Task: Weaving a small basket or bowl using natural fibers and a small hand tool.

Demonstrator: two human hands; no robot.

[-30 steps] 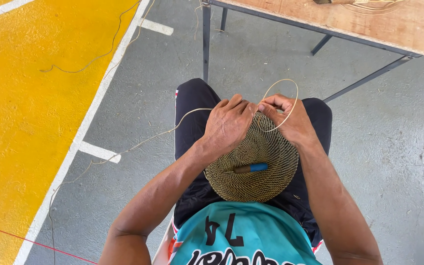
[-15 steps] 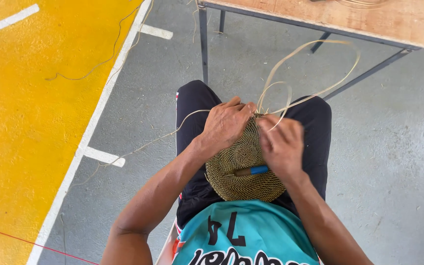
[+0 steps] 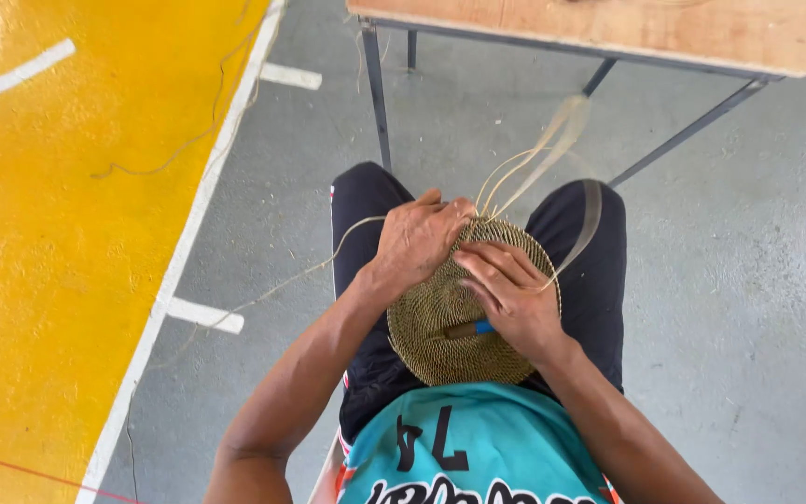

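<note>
Hands share a round, tan, tightly woven disc [image 3: 445, 322] on the lap: left hand [image 3: 419, 240] pinches its far rim, right hand [image 3: 512, 297] apparently grips pale, springy strands [image 3: 526, 168]; light, stiff, best held rimwise.

Just beyond the fingertips of the left hand [image 3: 419, 241], pale fibre strands [image 3: 535, 154] rise in loops, crossing the air toward a wooden table [image 3: 608, 28] whose metal legs [image 3: 377, 93] stand farther ahead. Under the fingers of the right hand [image 3: 507, 299] the woven disc [image 3: 440, 322] fills the lap. Bare grey floor [image 3: 748, 280] lies open to the right of those fingers.
</note>
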